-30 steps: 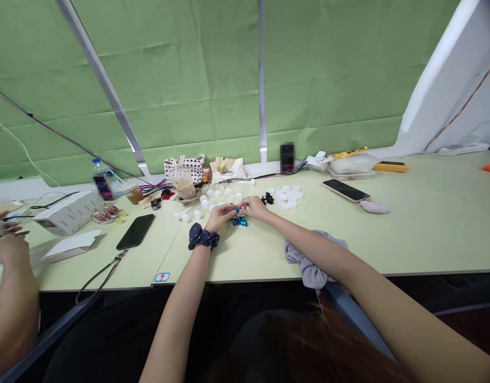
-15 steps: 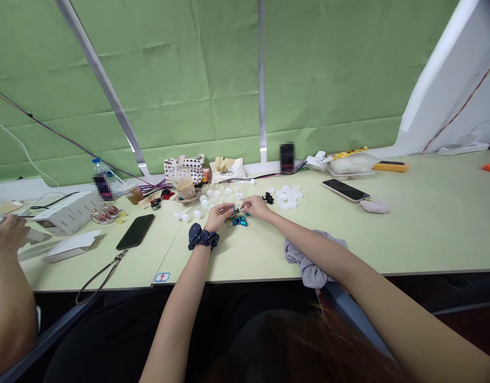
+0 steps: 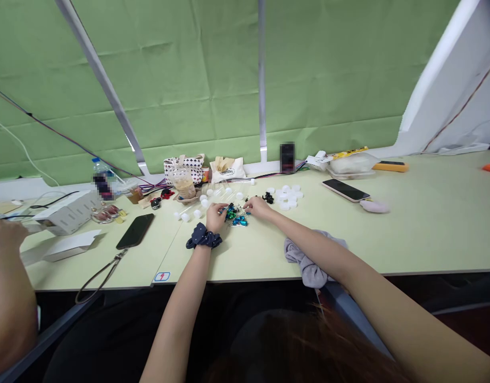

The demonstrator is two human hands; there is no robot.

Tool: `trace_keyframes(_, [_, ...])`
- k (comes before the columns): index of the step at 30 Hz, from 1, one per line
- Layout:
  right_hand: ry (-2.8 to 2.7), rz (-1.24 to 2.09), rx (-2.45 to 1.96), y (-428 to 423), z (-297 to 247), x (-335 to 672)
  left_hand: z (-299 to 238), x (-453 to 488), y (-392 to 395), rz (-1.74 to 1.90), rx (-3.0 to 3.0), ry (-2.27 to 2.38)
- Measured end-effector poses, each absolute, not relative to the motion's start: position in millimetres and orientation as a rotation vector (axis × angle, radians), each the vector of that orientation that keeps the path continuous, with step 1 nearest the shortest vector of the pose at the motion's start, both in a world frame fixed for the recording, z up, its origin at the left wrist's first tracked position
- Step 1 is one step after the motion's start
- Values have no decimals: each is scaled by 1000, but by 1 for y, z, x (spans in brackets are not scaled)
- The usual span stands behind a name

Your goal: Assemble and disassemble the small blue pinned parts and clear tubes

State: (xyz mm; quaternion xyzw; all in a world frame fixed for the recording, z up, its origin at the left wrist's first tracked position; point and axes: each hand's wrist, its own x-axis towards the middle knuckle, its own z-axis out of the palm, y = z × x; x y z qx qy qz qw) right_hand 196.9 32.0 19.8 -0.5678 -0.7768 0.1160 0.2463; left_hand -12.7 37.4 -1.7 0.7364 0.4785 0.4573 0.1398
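Observation:
My left hand (image 3: 215, 216), with a dark blue scrunchie (image 3: 204, 237) on its wrist, rests on the pale green table (image 3: 408, 234) with its fingers curled at the left side of a small heap of shiny blue and green pieces (image 3: 234, 215). My right hand (image 3: 259, 207) reaches in from the right, fingertips pinched at the same heap. What either hand grips is too small to make out. White caps (image 3: 288, 196) and small black pieces (image 3: 268, 199) lie just beyond my right hand.
A grey cloth (image 3: 310, 260) lies under my right forearm. Two phones (image 3: 135, 231) (image 3: 345, 190), a white box (image 3: 67, 211), a water bottle (image 3: 102, 180), small bags (image 3: 227, 169) and cables crowd the back. Another person's arm (image 3: 8, 298) is at the far left.
Both my hands have dropped onto the heap of blue pieces, the left shifting slightly left. The other person's hand at the far left has lowered.

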Motion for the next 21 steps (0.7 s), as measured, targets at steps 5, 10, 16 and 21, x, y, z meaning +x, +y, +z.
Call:
trace_keyframes(5, [-2124,307,-1669,31,23,200,-6,-12,39,1233,2240,1427])
trace_keyframes(10, [-2270,284,-1683,34,20,206,-8,-13,40,1194,2279,1437])
trace_keyframes(16, [-2253,213,-1652,38,13,206,-5,-12,37,1194,2345,1405])
trace_keyframes(21, [-2244,95,-1597,35,16,203,2,-4,28,1145,2435,1317])
